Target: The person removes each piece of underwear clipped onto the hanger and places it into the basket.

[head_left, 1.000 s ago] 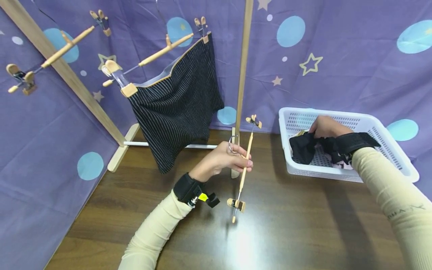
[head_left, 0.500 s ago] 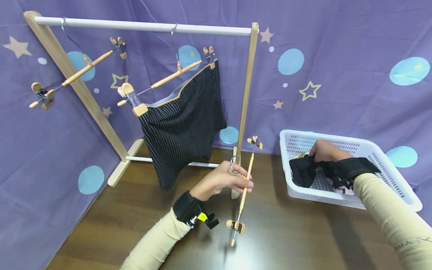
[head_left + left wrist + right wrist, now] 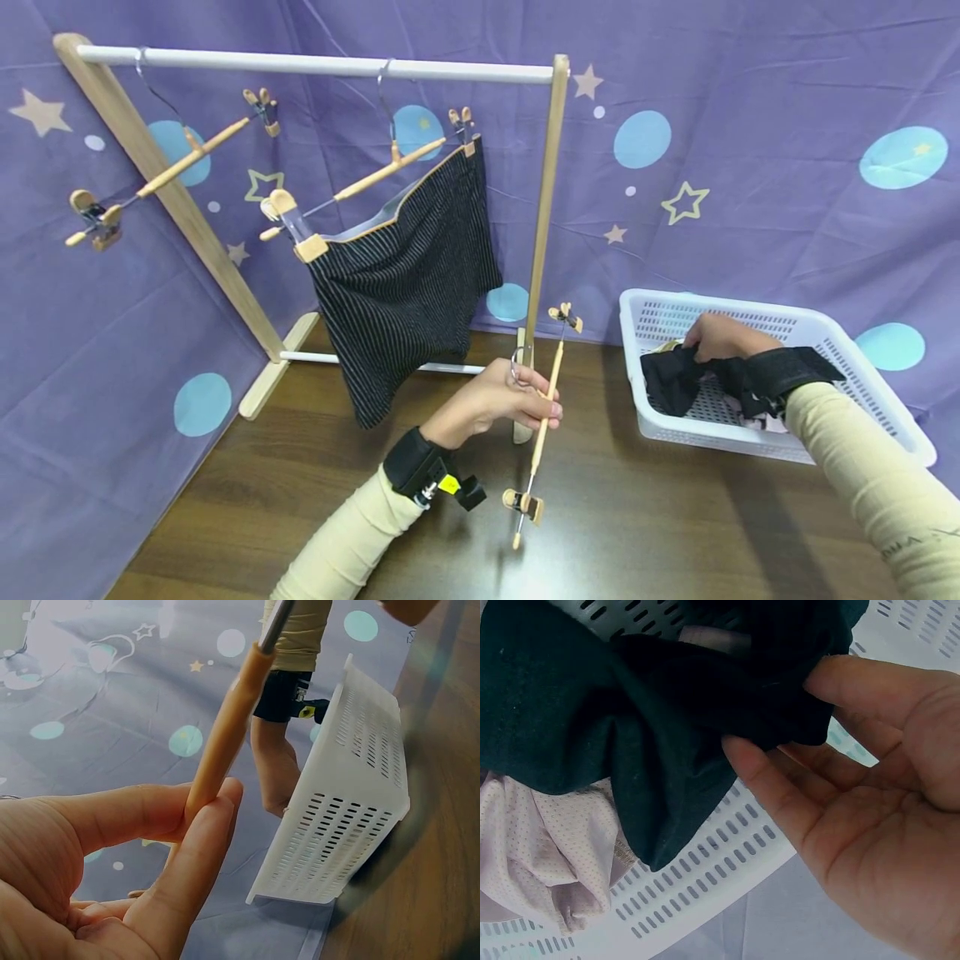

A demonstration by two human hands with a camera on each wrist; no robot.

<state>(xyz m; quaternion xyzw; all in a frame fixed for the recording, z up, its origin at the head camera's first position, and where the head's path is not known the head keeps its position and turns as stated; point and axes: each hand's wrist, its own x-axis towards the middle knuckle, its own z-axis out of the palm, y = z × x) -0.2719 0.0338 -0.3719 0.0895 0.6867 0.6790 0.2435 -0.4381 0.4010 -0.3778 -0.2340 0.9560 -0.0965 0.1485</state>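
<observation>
My left hand grips a clip hanger by its thin wooden bar, thumb and fingers pinching it near the middle. The metal hook rises beside the fingers, and a wooden clip sits near each end of the bar. Over at the right, my right hand reaches into a white plastic basket. There it pinches a dark cloth garment between thumb and fingers, and in the right wrist view the bunched cloth looks dark green. Beneath it lies a pale dotted garment.
A small wooden rack with a white top rail stands at the left. From it hang a bare clip hanger and another hanger with a dark pinstriped garment clipped on. Behind is a purple patterned curtain.
The head view has tilted upward, bringing the rack's top rail into sight. Both hands keep nearly the same grip and place, left on the hanger, right on the dark garment.
</observation>
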